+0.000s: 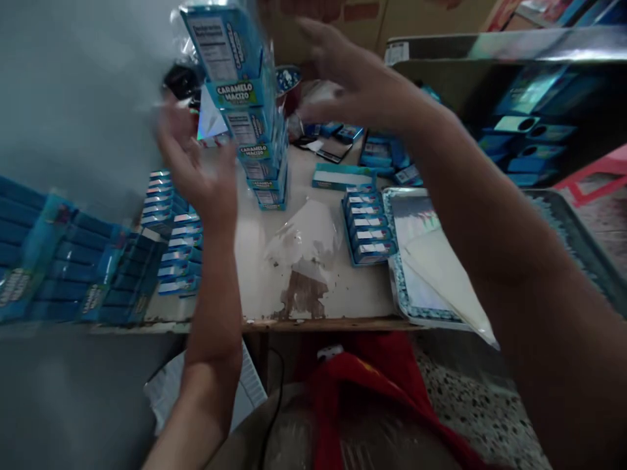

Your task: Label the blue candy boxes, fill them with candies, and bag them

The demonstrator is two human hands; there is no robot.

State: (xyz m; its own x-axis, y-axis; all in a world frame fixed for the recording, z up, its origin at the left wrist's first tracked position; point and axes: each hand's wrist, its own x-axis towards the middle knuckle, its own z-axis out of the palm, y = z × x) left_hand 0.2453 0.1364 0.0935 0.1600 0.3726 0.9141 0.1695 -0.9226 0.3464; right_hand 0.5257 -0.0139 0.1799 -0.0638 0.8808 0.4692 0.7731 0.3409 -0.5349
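Note:
A tall stack of blue candy boxes (259,134) labelled "Caramelo Macizo" stands on the table, with clear plastic wrap about its top. My left hand (196,166) is raised just left of the stack, its fingers apart and somewhat blurred; nothing shows in it. On the stack's right side, my right hand (350,81) hangs in the air with thumb and fingers spread, holding nothing. A clear plastic bag (308,232) lies crumpled on the table in front of the stack. Small blue boxes (369,225) sit in a row in an open display box to the right.
Blue box stacks (73,261) line the left, with rows of small boxes (180,254) beside them. A patterned tray (404,294) holding plastic sheets (445,267) overhangs the table's front edge (323,324). At the right back, a large carton (455,49) contains more blue boxes.

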